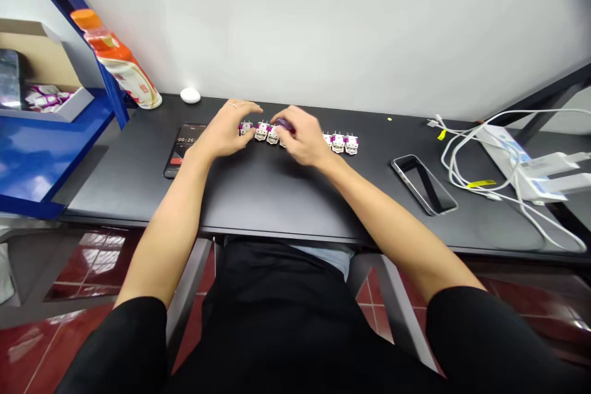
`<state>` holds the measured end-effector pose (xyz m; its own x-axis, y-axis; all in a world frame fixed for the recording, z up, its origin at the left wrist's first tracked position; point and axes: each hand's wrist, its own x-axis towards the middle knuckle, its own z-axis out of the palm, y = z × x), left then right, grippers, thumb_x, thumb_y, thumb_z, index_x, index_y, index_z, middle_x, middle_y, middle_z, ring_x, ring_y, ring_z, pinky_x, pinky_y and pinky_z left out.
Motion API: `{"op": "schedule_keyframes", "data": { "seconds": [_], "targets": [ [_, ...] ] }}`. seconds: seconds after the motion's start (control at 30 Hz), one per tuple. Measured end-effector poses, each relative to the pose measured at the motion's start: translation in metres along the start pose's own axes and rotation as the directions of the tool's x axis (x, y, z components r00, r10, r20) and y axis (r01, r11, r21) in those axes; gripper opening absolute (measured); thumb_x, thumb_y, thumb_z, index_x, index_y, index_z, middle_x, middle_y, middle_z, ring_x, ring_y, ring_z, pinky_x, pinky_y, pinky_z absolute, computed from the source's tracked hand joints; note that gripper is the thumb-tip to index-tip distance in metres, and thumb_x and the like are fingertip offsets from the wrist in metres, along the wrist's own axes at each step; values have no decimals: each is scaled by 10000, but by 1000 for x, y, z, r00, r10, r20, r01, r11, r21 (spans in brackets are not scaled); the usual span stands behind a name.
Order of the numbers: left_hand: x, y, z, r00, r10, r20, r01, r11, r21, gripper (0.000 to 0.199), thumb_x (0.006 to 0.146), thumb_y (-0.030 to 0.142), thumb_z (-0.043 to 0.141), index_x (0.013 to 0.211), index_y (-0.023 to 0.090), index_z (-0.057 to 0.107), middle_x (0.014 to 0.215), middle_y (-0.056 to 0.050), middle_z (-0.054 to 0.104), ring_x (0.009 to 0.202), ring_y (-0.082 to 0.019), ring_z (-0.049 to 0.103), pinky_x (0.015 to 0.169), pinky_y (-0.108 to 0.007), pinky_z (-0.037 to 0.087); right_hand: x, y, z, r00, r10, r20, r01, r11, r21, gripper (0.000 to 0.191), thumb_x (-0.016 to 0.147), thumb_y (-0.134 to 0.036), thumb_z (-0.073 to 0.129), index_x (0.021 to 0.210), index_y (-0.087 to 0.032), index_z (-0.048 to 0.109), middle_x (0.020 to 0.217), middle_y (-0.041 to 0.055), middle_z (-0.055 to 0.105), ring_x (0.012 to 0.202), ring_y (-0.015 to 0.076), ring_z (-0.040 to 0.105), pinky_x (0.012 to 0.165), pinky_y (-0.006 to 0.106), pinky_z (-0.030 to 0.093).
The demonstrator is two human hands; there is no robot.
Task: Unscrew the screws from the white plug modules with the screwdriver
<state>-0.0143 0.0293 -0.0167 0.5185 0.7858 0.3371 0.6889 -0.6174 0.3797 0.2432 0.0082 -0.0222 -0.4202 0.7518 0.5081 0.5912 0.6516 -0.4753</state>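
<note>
Several small white-and-purple parts with upright metal pins stand in a row on the black desk (277,197); they look like electrical components, though the exact kind is unclear. At the row's left end, my left hand (228,129) curves around one part (246,127), its thumb and fingers apart. Another white-and-purple part (261,130) stands just right of that thumb. My right hand (302,135) pinches a small dark purple piece (285,124) above the row and hides the parts behind it. Beyond that hand, the right end of the row shows a further part (351,144).
A phone with a running timer (187,141) lies beside my left wrist. To the right are a clear-cased phone (425,184), white cables (455,160) and a white power strip (512,160). An orange-capped bottle (124,68) and a white oval object (190,95) are back left.
</note>
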Motion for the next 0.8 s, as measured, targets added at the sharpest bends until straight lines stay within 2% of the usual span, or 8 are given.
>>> {"op": "schedule_keyframes", "data": {
  "seconds": [0.07, 0.13, 0.23, 0.3, 0.43, 0.63, 0.8],
  "targets": [
    [1, -2, 7, 999, 40, 34, -41, 999, 13, 593, 1023, 382, 652, 1589, 207, 671, 1624, -142, 704, 1604, -379, 534, 1376, -609, 421, -14, 13, -19, 997, 20, -71, -18, 1000, 24, 330, 1145, -341, 495, 1246, -210, 780, 1218, 138, 793, 1040, 276, 731, 1033, 482, 610],
    [3, -2, 13, 995, 67, 80, -69, 997, 25, 638, 1004, 387, 688, 1611, 189, 661, 1634, -171, 694, 1631, -400, 512, 1377, -626, 422, -26, 23, -31, 994, 31, -109, -26, 999, 45, 380, 1159, -403, 495, 1346, -220, 770, 1286, 147, 782, 1035, 273, 738, 1018, 494, 637],
    [5, -1, 19, 989, 60, 136, -67, 997, 42, 633, 1019, 387, 664, 1621, 191, 659, 1592, -175, 710, 1639, -391, 508, 1371, -601, 440, -37, 28, -37, 979, 2, -204, 10, 998, 54, 442, 1180, -501, 478, 1417, -260, 763, 1286, 151, 763, 1052, 279, 747, 980, 505, 669],
    [5, 0, 20, 988, 60, 140, -66, 997, 41, 608, 1028, 389, 648, 1606, 203, 671, 1551, -172, 726, 1609, -385, 529, 1349, -590, 461, -39, 26, -38, 973, -43, -227, 53, 998, 39, 453, 1185, -550, 474, 1421, -299, 769, 1277, 138, 759, 1091, 289, 749, 1002, 526, 673],
    [4, 1, 19, 990, 58, 126, -61, 998, 19, 560, 1024, 433, 671, 1540, 218, 710, 1413, -167, 758, 1452, -381, 606, 1260, -574, 514, -39, 17, -40, 971, -138, -196, 143, 990, 10, 437, 1179, -580, 513, 1351, -301, 801, 1242, 134, 761, 1109, 300, 761, 1052, 546, 655],
    [3, 9, 11, 989, 32, 145, -37, 999, 31, 519, 992, 558, 744, 1405, 246, 770, 1309, -128, 781, 1301, -368, 633, 1169, -547, 534, -39, 11, -42, 967, -134, -219, 130, 991, -33, 432, 1165, -614, 538, 1179, -275, 805, 1114, 117, 788, 976, 269, 754, 903, 504, 671],
    [0, 19, 3, 977, 54, 204, -60, 998, 26, 512, 943, 598, 809, 1312, 243, 805, 1231, -122, 774, 1186, -345, 674, 1054, -493, 570, -40, 7, -42, 961, -114, -250, 113, 993, -19, 500, 1178, -653, 489, 1069, -240, 749, 882, 59, 746, 743, 196, 659, 778, 409, 609]
  ]
}}
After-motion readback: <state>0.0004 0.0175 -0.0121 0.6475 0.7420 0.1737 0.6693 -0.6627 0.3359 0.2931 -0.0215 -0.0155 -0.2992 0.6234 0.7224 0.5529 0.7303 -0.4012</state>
